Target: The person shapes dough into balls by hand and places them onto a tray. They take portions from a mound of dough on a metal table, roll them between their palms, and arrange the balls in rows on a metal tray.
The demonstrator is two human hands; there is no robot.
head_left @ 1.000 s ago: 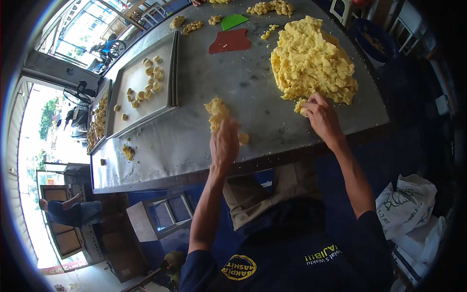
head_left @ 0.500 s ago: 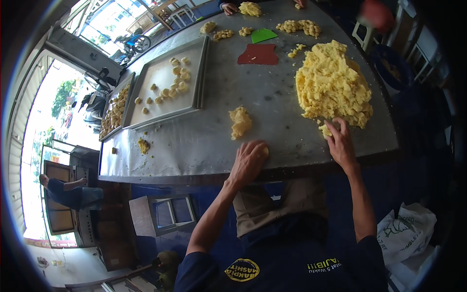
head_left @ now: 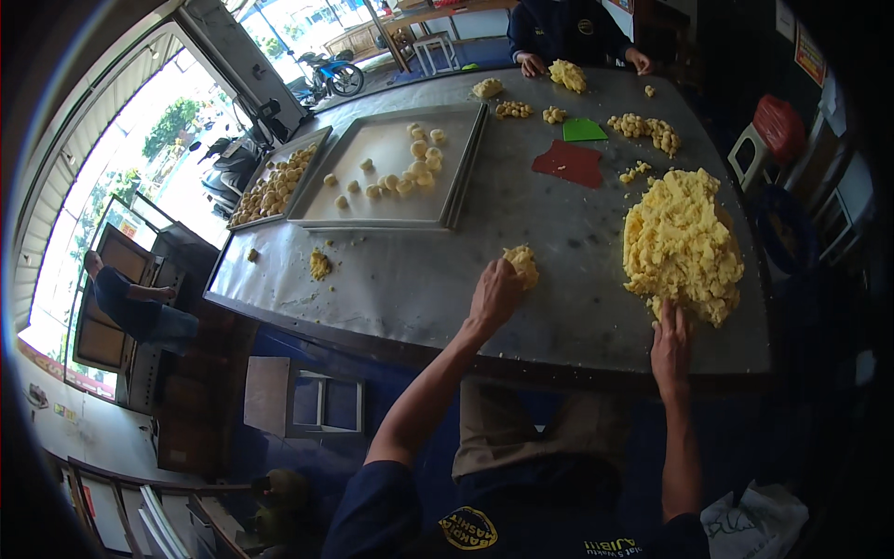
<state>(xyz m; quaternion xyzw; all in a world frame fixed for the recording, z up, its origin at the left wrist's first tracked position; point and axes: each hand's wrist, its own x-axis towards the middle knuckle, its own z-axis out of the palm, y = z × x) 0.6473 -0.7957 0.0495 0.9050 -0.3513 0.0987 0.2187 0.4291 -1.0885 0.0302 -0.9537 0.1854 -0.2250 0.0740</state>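
Note:
A small pale dough lump (head_left: 524, 267) lies on the metal table in front of me. My left hand (head_left: 495, 294) is at its near left side, fingers closed on its edge; the fingertips are partly hidden. To the right is a large crumbly mound of yellow filling (head_left: 684, 238). My right hand (head_left: 670, 349) reaches its near edge, with bent fingers gripping some of the filling there. How much is in those fingers I cannot make out.
Left of centre, a metal tray (head_left: 326, 207) holds several dough balls; a fuller tray (head_left: 244, 222) stands beyond it. A red scraper (head_left: 570, 164) and a green scraper (head_left: 584, 129) lie farther back. Across the table, a co-worker's hands (head_left: 533, 64) are near another yellow lump (head_left: 567, 76). Yellow crumbs (head_left: 319, 265) lie front left.
My left hand has moved forward from the table's near edge to the dough lump. My right hand has gone from beside the filling mound onto its near edge. The view has shifted.

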